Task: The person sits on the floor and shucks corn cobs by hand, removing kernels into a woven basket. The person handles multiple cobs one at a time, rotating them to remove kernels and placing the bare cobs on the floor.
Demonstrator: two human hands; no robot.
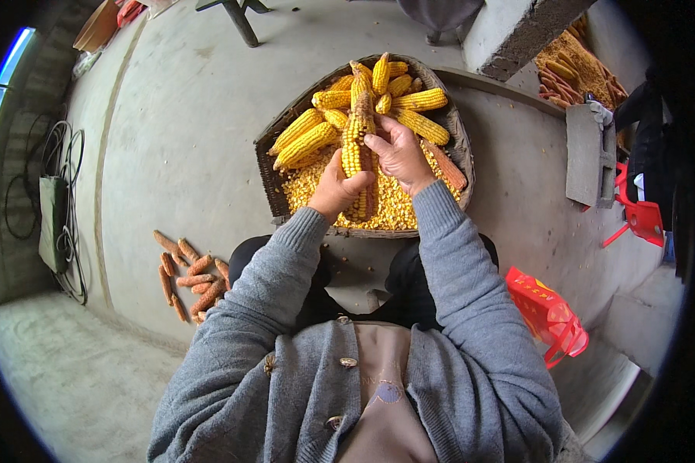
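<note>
Over a woven basket point(270, 185), my left hand point(338, 189) is closed round the lower part of a yellow ear of corn point(354, 147). The ear stands lengthwise, some of its rows stripped to reddish cob along the right side. My right hand point(400, 156) grips its upper right side, thumb pressed on the kernels; its other fingers are partly hidden. Several full ears point(307, 147) are piled in the far half of the basket. Loose kernels point(398, 210) cover the near half, and a bare cob point(445, 166) lies by the right wall.
Stripped cobs point(201, 282) lie on the concrete floor at left. A red plastic bag point(544, 309) sits at right, near a concrete block point(587, 154) and a red chair point(641, 220). More corn point(575, 73) is heaped behind a low ledge. Coiled cable point(69, 208) hangs at far left.
</note>
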